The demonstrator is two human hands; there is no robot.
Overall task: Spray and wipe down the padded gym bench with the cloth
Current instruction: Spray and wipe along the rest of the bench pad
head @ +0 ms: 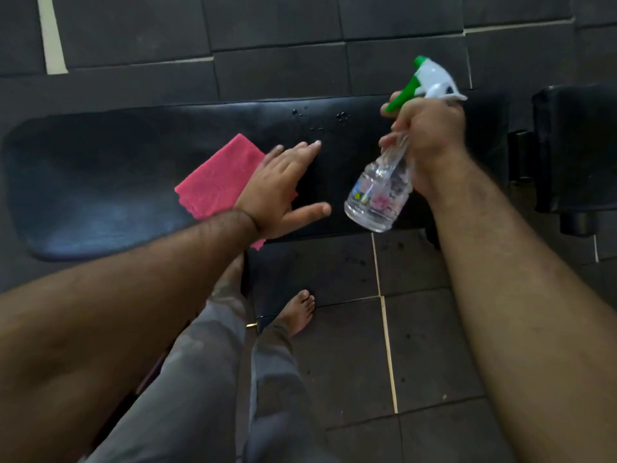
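A black padded gym bench runs left to right across the head view. A few droplets bead on its far edge. A pink cloth lies flat on the pad near the middle. My left hand rests flat with fingers spread, partly on the cloth's right side. My right hand grips the neck of a clear spray bottle with a white and green trigger head, held tilted above the bench's right part, a finger on the trigger.
Dark rubber floor tiles lie beyond the bench and dark tiles with pale seams in front. A second black pad stands at the right. My grey trouser legs and a bare foot are below the bench edge.
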